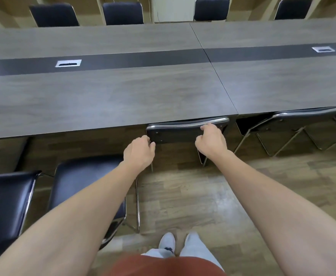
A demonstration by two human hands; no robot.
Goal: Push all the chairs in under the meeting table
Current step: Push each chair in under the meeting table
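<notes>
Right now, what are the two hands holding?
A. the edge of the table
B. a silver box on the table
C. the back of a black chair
C: the left hand and the right hand grip the backrest of the black chair at the table edge.

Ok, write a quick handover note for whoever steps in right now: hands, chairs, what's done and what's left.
Left hand grips the left edge of the middle chair's backrest; right hand grips its top rail.
That chair is tucked in, backrest at the meeting table edge.
The right chair is in too.
Left: two near-side chairs, one beside you and one at far left, stand pulled out.
Far-side chairs: cannot tell.
</notes>
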